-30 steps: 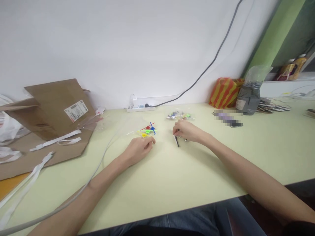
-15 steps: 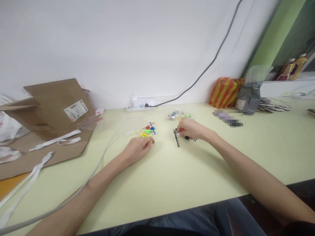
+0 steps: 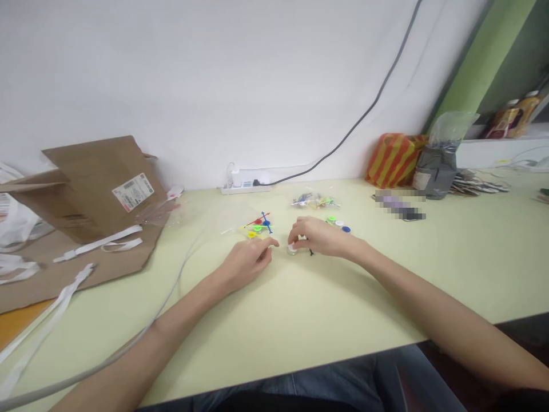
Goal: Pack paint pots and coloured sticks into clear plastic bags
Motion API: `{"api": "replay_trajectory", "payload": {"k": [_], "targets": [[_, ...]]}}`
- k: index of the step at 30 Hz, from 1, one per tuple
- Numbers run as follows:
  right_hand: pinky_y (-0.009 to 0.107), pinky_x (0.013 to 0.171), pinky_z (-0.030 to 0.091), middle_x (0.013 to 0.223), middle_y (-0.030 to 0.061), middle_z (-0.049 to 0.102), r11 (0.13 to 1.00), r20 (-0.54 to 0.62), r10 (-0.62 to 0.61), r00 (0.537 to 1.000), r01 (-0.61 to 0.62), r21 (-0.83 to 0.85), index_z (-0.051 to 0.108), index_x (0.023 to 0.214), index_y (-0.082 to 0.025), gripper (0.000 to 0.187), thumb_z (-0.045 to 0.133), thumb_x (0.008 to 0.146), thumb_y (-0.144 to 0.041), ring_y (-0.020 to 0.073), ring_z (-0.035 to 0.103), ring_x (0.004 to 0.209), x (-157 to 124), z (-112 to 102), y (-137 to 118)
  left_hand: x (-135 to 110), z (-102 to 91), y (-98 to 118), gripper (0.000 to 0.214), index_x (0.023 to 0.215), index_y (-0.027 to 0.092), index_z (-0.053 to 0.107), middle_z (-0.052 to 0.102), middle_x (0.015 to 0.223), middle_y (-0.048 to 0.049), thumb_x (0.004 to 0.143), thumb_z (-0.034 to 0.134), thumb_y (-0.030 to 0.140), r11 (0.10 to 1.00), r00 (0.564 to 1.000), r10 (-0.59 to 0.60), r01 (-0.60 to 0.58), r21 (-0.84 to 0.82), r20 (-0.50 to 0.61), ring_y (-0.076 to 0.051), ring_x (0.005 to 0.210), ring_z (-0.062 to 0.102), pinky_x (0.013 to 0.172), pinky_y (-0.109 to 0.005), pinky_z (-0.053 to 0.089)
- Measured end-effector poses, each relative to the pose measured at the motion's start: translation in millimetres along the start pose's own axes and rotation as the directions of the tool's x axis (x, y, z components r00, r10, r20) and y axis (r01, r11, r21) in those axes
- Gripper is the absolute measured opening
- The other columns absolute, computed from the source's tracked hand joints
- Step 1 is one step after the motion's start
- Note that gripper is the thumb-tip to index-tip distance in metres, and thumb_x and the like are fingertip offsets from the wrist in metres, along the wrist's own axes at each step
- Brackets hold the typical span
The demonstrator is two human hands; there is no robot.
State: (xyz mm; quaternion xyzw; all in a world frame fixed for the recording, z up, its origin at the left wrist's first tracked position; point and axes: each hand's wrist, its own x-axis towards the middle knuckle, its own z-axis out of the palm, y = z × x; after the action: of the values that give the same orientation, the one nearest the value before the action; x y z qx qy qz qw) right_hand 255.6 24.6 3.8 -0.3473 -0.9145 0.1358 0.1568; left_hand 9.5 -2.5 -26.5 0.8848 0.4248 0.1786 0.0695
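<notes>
Left hand (image 3: 246, 262) rests on the bench (image 3: 300, 326), loosely curled, nothing visible in it; its fingertips sit just beside the plastic runner (image 3: 258, 225), at the hand's 11 o'clock; the runner is thin red and blue sprue with yellow, green and red discs attached.

Right hand (image 3: 319, 237) is curved down, fingers closed around a small white disc (image 3: 293, 248), seemingly gripping it against the bench; the disc is partly hidden by the fingers; a black piece (image 3: 311, 252) pokes out just under the palm, its shape hidden.

Three loose discs (image 3: 338, 224), green, white and blue, lie in a row near the right hand, at its 1 o'clock; a clear bag (image 3: 315, 201) of small coloured parts lies at 12 o'clock from that hand, further toward the wall.

Around them: power strip (image 3: 244, 186) at 11 o'clock against the wall; cardboard (image 3: 94, 197) and white straps (image 3: 98, 244) at 9 o'clock; striped bag (image 3: 394, 161) and grey bag (image 3: 434, 169) at 2 o'clock; a pixelated object (image 3: 401, 208) sits just in front of those bags.
</notes>
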Motion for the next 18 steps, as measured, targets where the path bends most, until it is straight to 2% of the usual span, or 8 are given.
{"api": "replay_trajectory", "payload": {"k": [3, 7, 9, 12, 18], "targets": [[0.029, 0.078, 0.04, 0.093, 0.0051, 0.072, 0.998, -0.025, 0.052, 0.998, -0.052, -0.02, 0.075, 0.092, -0.018, 0.02, 0.06, 0.087, -0.006, 0.0196, 0.059, 0.092, -4.5, -11.7, 14.3, 0.2, 3.4, 3.0, 0.034, 0.122, 0.02, 0.063, 0.067, 0.095, -0.0057, 0.097, 0.039, 0.019, 0.998, 0.997, 0.065, -0.066, -0.025, -0.041, -0.02, 0.086, 0.063, 0.078, -0.031, 0.047], [0.027, 0.073, 0.04, 0.089, 0.0046, 0.071, 0.994, 0.076, 0.101, 0.992, -0.098, -0.054, 0.075, 0.088, -0.019, 0.018, 0.063, 0.082, -0.007, 0.0201, 0.06, 0.088, -9.5, -18.8, 32.5, 1.0, 6.0, 9.5, 0.043, 0.138, 0.021, 0.051, 0.061, 0.105, -0.0078, 0.098, 0.038, 0.013, 0.981, 0.979, 0.192, -0.193, -0.01, -0.066, -0.021, 0.096, 0.059, 0.084, -0.033, 0.047], [0.026, 0.072, 0.04, 0.089, 0.0054, 0.07, 0.993, 0.114, 0.102, 0.988, -0.095, -0.064, 0.075, 0.087, -0.018, 0.019, 0.063, 0.08, -0.006, 0.0196, 0.059, 0.088, -9.6, -15.6, 33.9, 1.0, 7.6, 12.1, 0.048, 0.142, 0.023, 0.049, 0.058, 0.104, -0.0076, 0.097, 0.038, 0.011, 0.97, 0.97, 0.242, -0.241, 0.037, -0.026, -0.021, 0.096, 0.056, 0.085, -0.034, 0.046], [0.026, 0.072, 0.04, 0.087, 0.0064, 0.069, 0.989, 0.099, 0.11, 0.989, -0.098, -0.115, 0.075, 0.083, -0.016, 0.022, 0.06, 0.077, -0.001, 0.0187, 0.059, 0.085, -7.8, -8.6, 31.2, 0.5, 10.3, 13.3, 0.047, 0.139, 0.022, 0.053, 0.057, 0.101, -0.0075, 0.096, 0.04, 0.009, 0.956, 0.96, 0.278, -0.28, 0.086, 0.035, -0.021, 0.093, 0.054, 0.083, -0.034, 0.045], [0.027, 0.072, 0.04, 0.082, 0.0061, 0.066, 0.994, 0.064, 0.023, 0.998, -0.015, -0.11, 0.074, 0.078, -0.017, 0.021, 0.059, 0.081, -0.003, 0.0188, 0.058, 0.084, -5.7, -0.9, 35.1, -1.3, 10.9, 10.5, 0.042, 0.129, 0.019, 0.061, 0.059, 0.094, -0.0072, 0.096, 0.039, 0.008, 0.954, 0.956, 0.292, -0.291, 0.077, 0.001, -0.021, 0.091, 0.055, 0.082, -0.033, 0.044]]}}
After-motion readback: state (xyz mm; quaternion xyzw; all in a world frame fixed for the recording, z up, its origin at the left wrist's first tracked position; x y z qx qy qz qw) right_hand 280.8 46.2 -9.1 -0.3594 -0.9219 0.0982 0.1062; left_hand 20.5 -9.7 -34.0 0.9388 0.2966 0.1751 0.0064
